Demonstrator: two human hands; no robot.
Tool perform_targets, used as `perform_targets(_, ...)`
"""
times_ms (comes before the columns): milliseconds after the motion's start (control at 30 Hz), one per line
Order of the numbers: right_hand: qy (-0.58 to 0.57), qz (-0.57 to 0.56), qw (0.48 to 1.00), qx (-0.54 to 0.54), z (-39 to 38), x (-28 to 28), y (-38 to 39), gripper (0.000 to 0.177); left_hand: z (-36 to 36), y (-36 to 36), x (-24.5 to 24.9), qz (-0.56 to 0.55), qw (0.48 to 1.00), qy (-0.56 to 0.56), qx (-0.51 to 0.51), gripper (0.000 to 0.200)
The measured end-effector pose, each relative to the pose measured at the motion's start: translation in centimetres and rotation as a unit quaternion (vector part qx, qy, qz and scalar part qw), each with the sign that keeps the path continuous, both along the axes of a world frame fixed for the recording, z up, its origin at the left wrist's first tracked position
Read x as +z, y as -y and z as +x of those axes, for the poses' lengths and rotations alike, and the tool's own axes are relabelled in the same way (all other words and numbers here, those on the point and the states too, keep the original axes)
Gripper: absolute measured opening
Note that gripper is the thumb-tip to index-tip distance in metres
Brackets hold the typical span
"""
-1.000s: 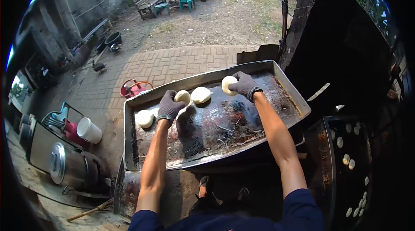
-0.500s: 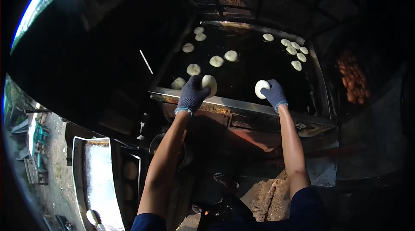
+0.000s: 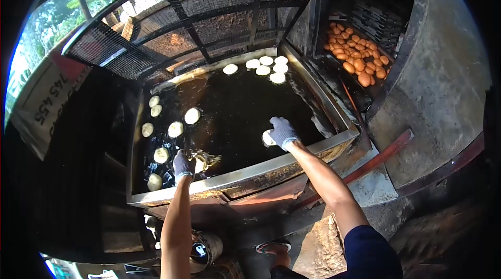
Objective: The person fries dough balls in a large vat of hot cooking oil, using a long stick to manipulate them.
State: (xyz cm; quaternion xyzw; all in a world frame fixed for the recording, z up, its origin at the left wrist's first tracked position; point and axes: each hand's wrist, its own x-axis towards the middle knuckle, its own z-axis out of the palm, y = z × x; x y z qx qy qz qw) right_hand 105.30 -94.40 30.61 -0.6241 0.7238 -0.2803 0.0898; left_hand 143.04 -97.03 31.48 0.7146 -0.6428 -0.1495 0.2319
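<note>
"What's changed on my feed?"
"The left dough round point(image 3: 199, 164), raised half a second ago, now meets rippling liquid point(image 3: 235, 107) just right of the left hand point(image 3: 182, 164), so it's down; I can't tell whether that hand grips."
"And the right dough round point(image 3: 268, 138)?"
"Just left of the right hand point(image 3: 283, 132), seemingly pinched by it; the pan rim point(image 3: 250, 168) runs behind both."

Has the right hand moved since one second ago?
Yes, rightward: the right hand was over the tray, left of the vat, and is now over the vat.
</note>
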Motion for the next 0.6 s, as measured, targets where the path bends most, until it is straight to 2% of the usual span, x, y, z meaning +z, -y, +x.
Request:
perform_targets(67,-0.003,-0.02,0.999,-0.041,-1.6,3.7,-2.0,0.028,0.7,0.0,1.5,-0.067,0.997,-0.033,-0.014,0.039)
perform_targets(100,-0.025,-0.095,0.994,-0.039,-3.3,5.3,-3.1,0.027,0.2,-1.6,4.4,-0.117,0.989,-0.084,-0.016,0.039)
perform_targets(133,-0.02,-0.1,0.989,-0.108,-4.0,8.8,-6.0,0.025,0.1,-3.7,7.4,-0.165,0.977,-0.133,-0.018,0.039)
perform_targets(167,-0.028,-0.11,0.98,-0.16,-6.9,8.2,-7.1,0.03,0.9,-5.4,9.2,-0.214,0.959,-0.184,-0.028,0.039)
perform_targets(200,-0.064,-0.016,0.971,-0.229,-9.8,8.7,-8.8,0.031,1.7,-7.4,11.0,-0.262,0.935,-0.234,-0.038,0.038)
perform_targets(233,-0.301,0.08,0.922,-0.229,-15.4,5.3,-9.9,0.033,1.9,-10.9,13.9,-0.251,0.928,-0.274,-0.019,0.038)
perform_targets(267,-0.308,0.178,0.896,-0.266,-16.4,7.2,-12.2,0.038,1.9,-14.5,16.5,-0.243,0.917,-0.316,0.004,0.037)
perform_targets(333,-0.217,0.174,0.87,-0.407,-20.6,4.4,-14.4,0.037,2.8,-20.2,18.2,-0.269,0.908,-0.312,0.076,0.033)
perform_targets(400,-0.174,0.175,0.874,-0.419,-23.8,1.3,-15.4,0.033,4.9,-24.4,17.3,-0.241,0.909,-0.31,0.139,0.034)
perform_targets(467,-0.126,0.13,0.91,-0.373,-26.6,-1.1,-15.8,0.029,5.8,-28.0,16.8,-0.214,0.892,-0.361,0.169,0.038)
perform_targets(500,-0.15,0.122,0.919,-0.343,-27.6,-1.8,-15.7,0.027,6.4,-29.9,16.2,-0.201,0.886,-0.371,0.192,0.037)
perform_targets(533,-0.172,0.114,0.925,-0.319,-27.8,-1.9,-15.4,0.025,6.9,-31.6,15.7,-0.188,0.88,-0.383,0.209,0.037)
perform_targets(600,-0.158,0.061,0.934,-0.314,-21.8,3.5,-15.8,0.025,7.3,-34.8,15.4,-0.183,0.9,-0.316,0.238,0.033)
